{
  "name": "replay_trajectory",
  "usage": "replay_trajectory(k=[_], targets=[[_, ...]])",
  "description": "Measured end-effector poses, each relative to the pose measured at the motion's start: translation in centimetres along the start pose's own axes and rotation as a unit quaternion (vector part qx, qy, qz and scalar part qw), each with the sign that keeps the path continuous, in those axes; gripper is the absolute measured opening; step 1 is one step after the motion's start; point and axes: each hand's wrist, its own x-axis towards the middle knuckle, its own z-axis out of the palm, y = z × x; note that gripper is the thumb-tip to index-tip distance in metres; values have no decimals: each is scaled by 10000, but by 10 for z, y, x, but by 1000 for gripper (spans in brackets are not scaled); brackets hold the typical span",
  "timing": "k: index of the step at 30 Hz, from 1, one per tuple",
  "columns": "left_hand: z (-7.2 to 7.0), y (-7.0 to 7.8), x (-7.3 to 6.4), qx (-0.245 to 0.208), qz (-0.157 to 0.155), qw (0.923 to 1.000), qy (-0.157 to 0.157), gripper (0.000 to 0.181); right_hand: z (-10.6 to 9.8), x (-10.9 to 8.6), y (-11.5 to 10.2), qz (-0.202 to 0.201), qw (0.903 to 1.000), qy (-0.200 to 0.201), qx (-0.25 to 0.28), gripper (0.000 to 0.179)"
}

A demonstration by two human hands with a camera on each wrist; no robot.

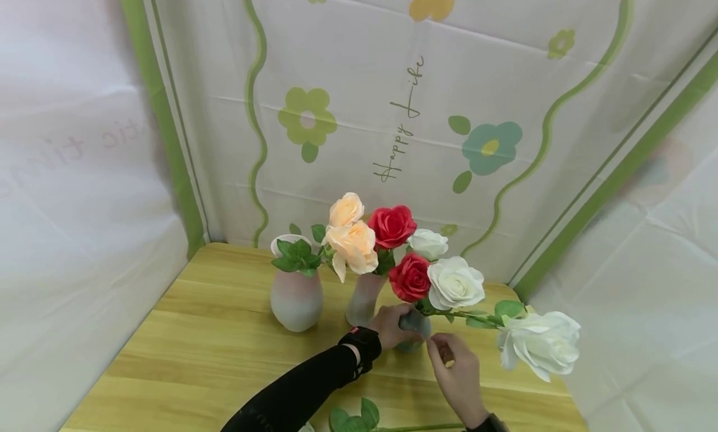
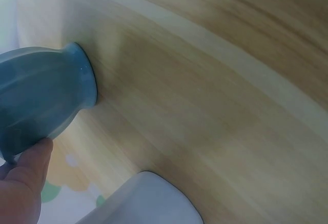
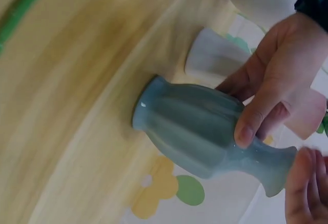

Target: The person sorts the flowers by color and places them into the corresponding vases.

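In the head view my left hand grips a small blue-green vase around its side. The right wrist view shows the vase's ribbed body, with my left thumb on its neck. My right hand is beside the mouth, fingers bent and fingertips right at the rim; I cannot tell whether they pinch anything. White roses lean out above this vase. A larger white rose stretches far right on a leafy stem. Red roses overlap it behind.
A wide pink-and-white vase stands left, green leaves at its mouth. A slimmer pale vase stands between, with peach roses above. A leafy stem lies at the wooden table's front. A printed curtain hangs behind.
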Motion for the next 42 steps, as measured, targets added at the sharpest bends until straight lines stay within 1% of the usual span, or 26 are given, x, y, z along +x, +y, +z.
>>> replay_trajectory(k=[1,4,6,8,10,15,18,20,21,22,24,27,29,30,32,34,36,39,42], targets=[[0,0,0,-1,-19,10000,-12,50,-3,1,-10,-85,9997,-174,167,11],[0,1,0,2,-28,10000,-10,52,-6,-2,-22,-177,9957,-879,243,21],[1,-1,0,43,-37,10000,6,53,-7,-4,-26,-181,9895,-1388,369,22],[2,-3,1,76,-2,10000,50,54,-7,-7,-27,-149,9831,-1767,456,19],[3,-6,2,83,21,9999,77,54,-7,-8,-27,-117,9782,-2014,486,14],[5,-8,3,75,26,9999,71,56,-7,-9,-28,-232,9694,-2385,534,8],[5,-8,3,107,34,9999,54,55,-7,-9,-28,-455,9594,-2722,581,6],[4,-7,4,127,49,9999,45,54,-7,-10,-27,-708,9486,-3049,476,7],[4,-6,4,118,71,9999,48,53,-7,-10,-25,-867,9401,-3271,420,8],[4,-6,3,126,69,9999,46,54,-7,-11,-25,-988,9303,-3514,364,11],[2,-4,3,114,62,9999,45,55,-7,-11,-22,-1178,9063,-4053,224,19],[0,-2,2,120,42,9999,63,56,-4,-9,-19,-1284,8700,-4761,44,31],[-2,-1,1,128,7,9999,54,57,-1,-8,-19,-1294,8531,-5052,-144,35],[-2,0,1,127,-3,9999,45,56,0,-9,-19,-1308,8469,-5148,-256,37],[-2,0,1,125,37,9999,48,56,2,-10,-20,-1345,8360,-5297,-491,37],[-1,1,0,151,57,9999,34,56,4,-13,-19,-1323,8252,-5457,-611,34],[-1,2,0,140,92,9999,35,55,6,-16,-19,-1313,8172,-5574,-653,31],[-2,3,-1,121,86,9999,19,54,8,-21,-19,-1384,8139,-5613,-581,31],[-1,2,0,77,80,9999,15,54,9,-24,-19,-1327,8158,-5613,-430,31]])
